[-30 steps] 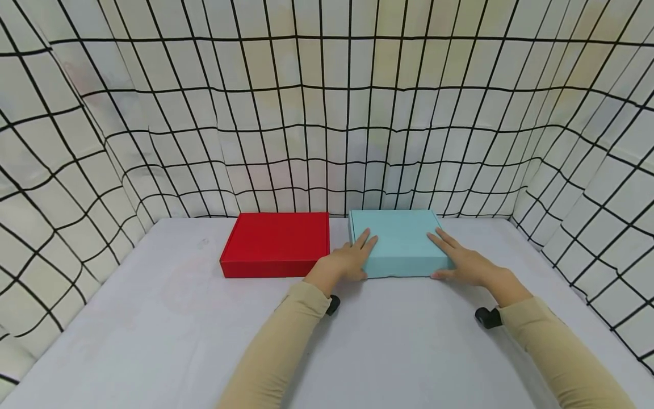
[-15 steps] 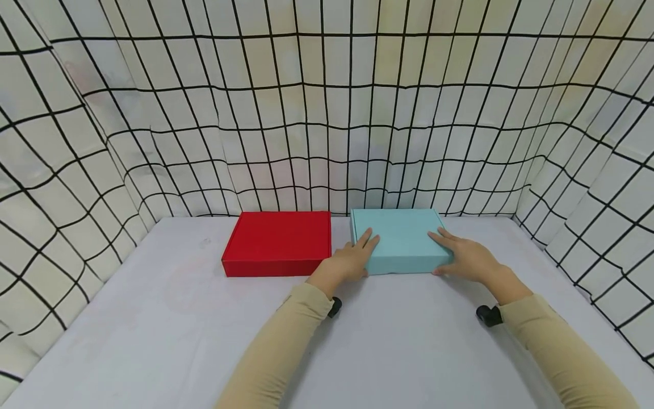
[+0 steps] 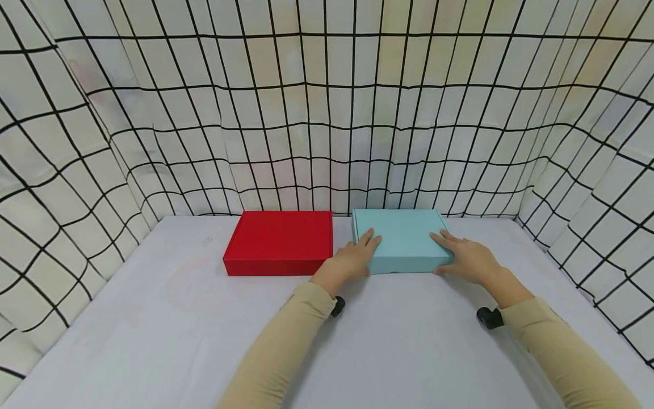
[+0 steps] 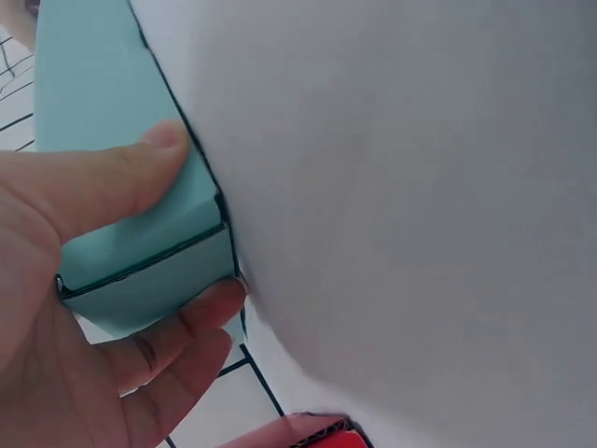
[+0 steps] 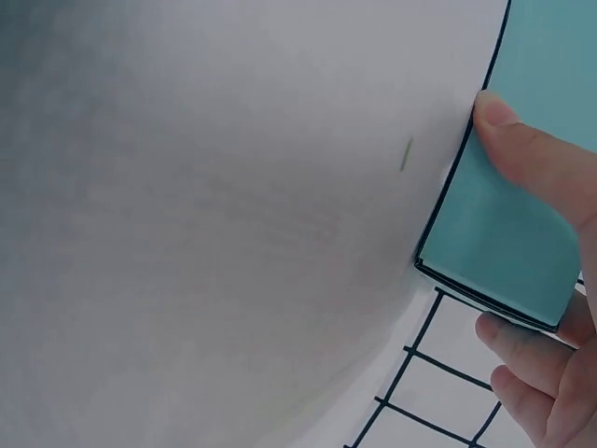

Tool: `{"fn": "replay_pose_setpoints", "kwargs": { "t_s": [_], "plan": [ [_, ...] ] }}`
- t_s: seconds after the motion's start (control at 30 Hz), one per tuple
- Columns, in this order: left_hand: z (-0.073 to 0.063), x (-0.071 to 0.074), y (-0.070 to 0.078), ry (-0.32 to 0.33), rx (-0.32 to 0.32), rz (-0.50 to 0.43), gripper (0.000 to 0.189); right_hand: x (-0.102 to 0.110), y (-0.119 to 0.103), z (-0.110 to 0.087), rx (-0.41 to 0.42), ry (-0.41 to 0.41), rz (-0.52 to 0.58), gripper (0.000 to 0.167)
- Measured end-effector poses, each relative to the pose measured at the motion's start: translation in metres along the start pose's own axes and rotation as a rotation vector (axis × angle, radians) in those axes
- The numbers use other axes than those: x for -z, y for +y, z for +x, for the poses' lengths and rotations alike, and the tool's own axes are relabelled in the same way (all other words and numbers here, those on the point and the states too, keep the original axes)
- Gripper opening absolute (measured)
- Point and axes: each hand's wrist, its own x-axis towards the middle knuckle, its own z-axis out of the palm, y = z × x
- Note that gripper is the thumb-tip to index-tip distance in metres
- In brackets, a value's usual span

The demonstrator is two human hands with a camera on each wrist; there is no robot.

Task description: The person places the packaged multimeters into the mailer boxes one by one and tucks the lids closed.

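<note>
A flat light blue cardboard box (image 3: 403,233) lies at the back of the white table, right of the middle. My left hand (image 3: 352,258) holds its front left corner, fingers spread over the top and side. In the left wrist view, the thumb (image 4: 140,173) presses the front face while other fingers bend round the end. At the front right corner, my right hand (image 3: 467,258) grips likewise. Its thumb (image 5: 522,149) lies on the front face in the right wrist view. A flat red cardboard box (image 3: 281,236) stands to the left, close to my left hand.
A white wall with a black grid (image 3: 337,113) rises behind the boxes and along both sides. The white table (image 3: 153,341) stretches in front of them. Black wrist cameras (image 3: 490,318) stick out at both cuffs.
The light blue box's lower front edge has shifted very slightly back. Both hands stay at its corners. The whole head view has drifted a little; the red box has not visibly moved.
</note>
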Motion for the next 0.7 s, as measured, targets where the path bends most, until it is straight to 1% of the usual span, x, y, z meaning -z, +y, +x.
{"fn": "replay_pose_setpoints", "kwargs": {
  "t_s": [0.17,0.3,0.43,0.6,0.7],
  "plan": [
    [0.001,0.001,-0.001,0.006,-0.001,-0.001,0.089,0.000,-0.001,0.000,-0.009,0.002,0.021,0.093],
    [0.001,0.002,-0.002,-0.004,-0.008,-0.003,0.090,0.001,0.000,0.000,-0.020,-0.030,0.080,0.095],
    [0.000,0.003,-0.004,-0.021,-0.024,0.003,0.092,0.001,0.002,0.001,-0.014,-0.057,0.136,0.096],
    [-0.002,0.005,-0.008,-0.028,-0.051,-0.011,0.089,0.004,0.004,0.000,0.006,-0.087,0.184,0.092],
    [-0.002,0.004,-0.011,-0.020,-0.065,-0.019,0.088,0.006,0.006,-0.002,0.015,-0.111,0.224,0.089]
  ]
}}
